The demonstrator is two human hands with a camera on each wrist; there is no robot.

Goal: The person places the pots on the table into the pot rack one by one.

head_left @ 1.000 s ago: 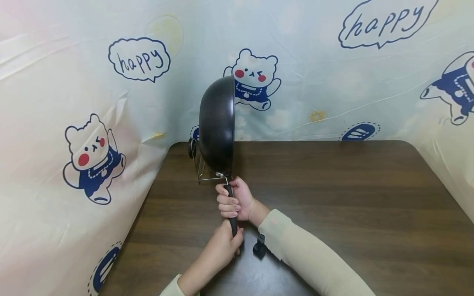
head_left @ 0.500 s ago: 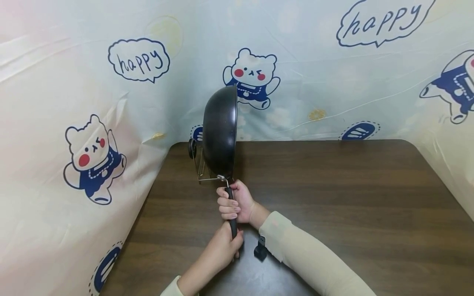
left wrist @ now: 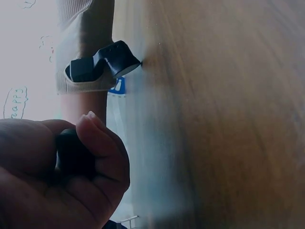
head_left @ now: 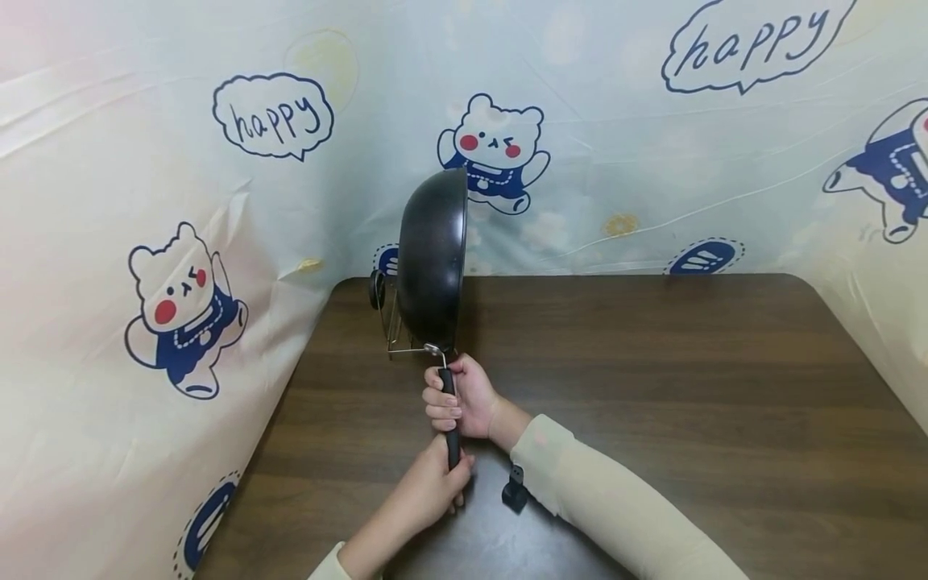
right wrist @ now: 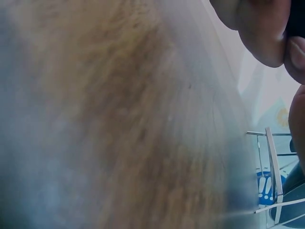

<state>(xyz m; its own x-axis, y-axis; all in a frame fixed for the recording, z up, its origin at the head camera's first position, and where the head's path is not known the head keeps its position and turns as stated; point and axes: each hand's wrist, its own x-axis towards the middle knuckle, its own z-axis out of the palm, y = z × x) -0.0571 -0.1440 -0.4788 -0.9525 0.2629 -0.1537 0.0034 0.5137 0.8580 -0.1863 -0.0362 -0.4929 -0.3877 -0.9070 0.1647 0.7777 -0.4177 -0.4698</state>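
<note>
A black wok (head_left: 432, 258) stands upright on edge in the head view, its rounded underside to the left and rim to the right. Both hands grip its black handle (head_left: 453, 451). My right hand (head_left: 471, 399) wraps the upper part, near the wok's metal bracket. Lower down, my left hand (head_left: 433, 481) holds the handle's end, thumb along it. In the left wrist view, the left hand's fingers (left wrist: 102, 152) curl round the dark handle end. Part of the right hand's fingers (right wrist: 267, 33) shows at the top right of the right wrist view.
Behind and left of the wok, a wire rack (head_left: 390, 351) bears a black round piece (head_left: 376, 290); the wok hides much of it. The brown table (head_left: 652, 362) meets a printed cloth (head_left: 616, 145) at its back and left. A small black camera (head_left: 515, 491) hangs by the right sleeve.
Over the last second the wok has come down a little and shifted slightly right. Both hands keep their grip on the handle, which has moved only slightly.
</note>
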